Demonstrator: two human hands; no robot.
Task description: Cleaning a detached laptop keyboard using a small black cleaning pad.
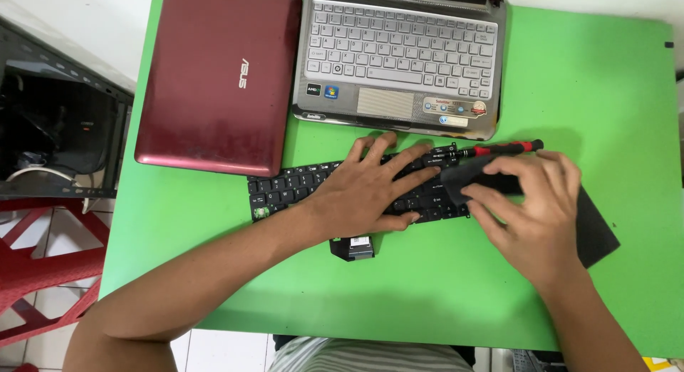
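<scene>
Keyboard (299, 187), loose black laptop type, lies under my left hand (370, 194); fingers (410, 158) spread flat, pressing its keys. Looks thin, light, bendy; I'd judge it best gripped by the long edges, not the keys. Right hand (531, 215): fingers curled, pinching a dark cloth (595, 229) over the keyboard's right end, w/ a red-black screwdriver (499, 149) just beyond the fingertips. Small black part (353, 248) sits near my left wrist. Green worktop (442, 286) underneath.
</scene>
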